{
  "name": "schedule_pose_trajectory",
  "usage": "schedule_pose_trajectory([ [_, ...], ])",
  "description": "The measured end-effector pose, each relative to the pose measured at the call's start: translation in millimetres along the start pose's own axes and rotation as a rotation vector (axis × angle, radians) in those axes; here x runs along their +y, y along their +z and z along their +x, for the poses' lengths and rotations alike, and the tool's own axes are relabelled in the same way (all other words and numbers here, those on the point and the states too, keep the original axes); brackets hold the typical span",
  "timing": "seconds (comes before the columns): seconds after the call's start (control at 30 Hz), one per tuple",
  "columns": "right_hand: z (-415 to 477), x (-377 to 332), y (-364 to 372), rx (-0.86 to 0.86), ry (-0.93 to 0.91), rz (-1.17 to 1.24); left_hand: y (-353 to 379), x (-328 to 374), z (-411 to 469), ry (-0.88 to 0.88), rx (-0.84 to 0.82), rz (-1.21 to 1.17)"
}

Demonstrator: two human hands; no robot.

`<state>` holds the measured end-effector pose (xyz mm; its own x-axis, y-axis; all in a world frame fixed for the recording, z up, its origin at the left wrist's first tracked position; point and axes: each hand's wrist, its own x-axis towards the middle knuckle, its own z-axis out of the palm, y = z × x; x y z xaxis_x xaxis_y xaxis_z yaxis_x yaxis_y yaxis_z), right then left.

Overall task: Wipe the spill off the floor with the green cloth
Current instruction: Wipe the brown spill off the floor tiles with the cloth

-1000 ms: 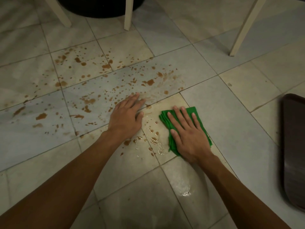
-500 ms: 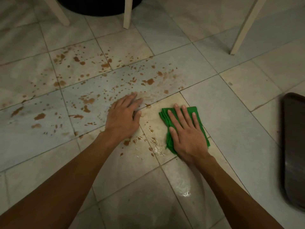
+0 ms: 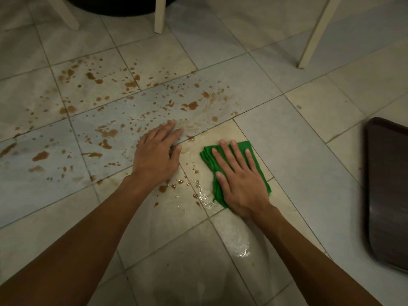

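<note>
A folded green cloth [image 3: 257, 159] lies flat on the tiled floor [image 3: 298, 151] right of centre. My right hand [image 3: 238, 180] presses down on it with straight, spread fingers, covering most of it. My left hand [image 3: 156, 154] rests flat on the floor just left of the cloth, fingers straight. The spill [image 3: 106, 133] is a wide scatter of brown drops and blotches across the tiles left of and beyond my left hand. A few brown drops and clear wet beads [image 3: 205, 196] sit between my two hands.
Pale chair or table legs [image 3: 313, 34] stand on the floor at the back, with a dark round base [image 3: 114, 4] behind them. A dark brown tray [image 3: 388, 191] lies on the floor at the right edge. A wet smear [image 3: 239, 246] shines on the tile near my right forearm.
My right hand has slid the cloth slightly toward me and to the left. My left hand has stayed planted on the floor.
</note>
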<state>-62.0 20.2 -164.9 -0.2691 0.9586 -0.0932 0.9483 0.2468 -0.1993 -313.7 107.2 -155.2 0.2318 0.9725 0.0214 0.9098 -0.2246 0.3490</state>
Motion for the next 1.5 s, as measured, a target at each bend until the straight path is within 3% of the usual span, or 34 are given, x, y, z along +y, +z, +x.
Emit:
schedule_pose_trajectory([
  [0.13, 23, -12, 0, 0.006, 0.087, -0.001, 2, 3, -2, -0.003, 0.017, -0.005],
  [0.33, 6, -27, 6, -0.002, -0.056, 0.005, 0, 4, 0, -0.011, 0.021, -0.018],
  [0.53, -8, -18, 2, 0.009, -0.008, 0.047, -4, 1, 1, -0.001, -0.021, -0.038],
  [0.73, 4, -12, -1, -0.002, -0.135, 0.029, -15, -7, -4, 0.005, -0.026, -0.019],
  [0.9, 7, -37, 6, 0.002, -0.030, -0.004, -18, -9, -6, -0.013, -0.071, -0.016],
  [1.07, -6, -50, 10, -0.032, -0.121, 0.017, -22, -11, -7, -0.033, -0.104, -0.024],
  [1.3, 21, -52, 7, 0.041, 0.121, 0.069, -18, -14, -12, -0.035, -0.080, -0.060],
  [1.5, 5, -61, 16, 0.033, -0.038, 0.025, -14, -16, -12, -0.042, -0.054, -0.048],
])
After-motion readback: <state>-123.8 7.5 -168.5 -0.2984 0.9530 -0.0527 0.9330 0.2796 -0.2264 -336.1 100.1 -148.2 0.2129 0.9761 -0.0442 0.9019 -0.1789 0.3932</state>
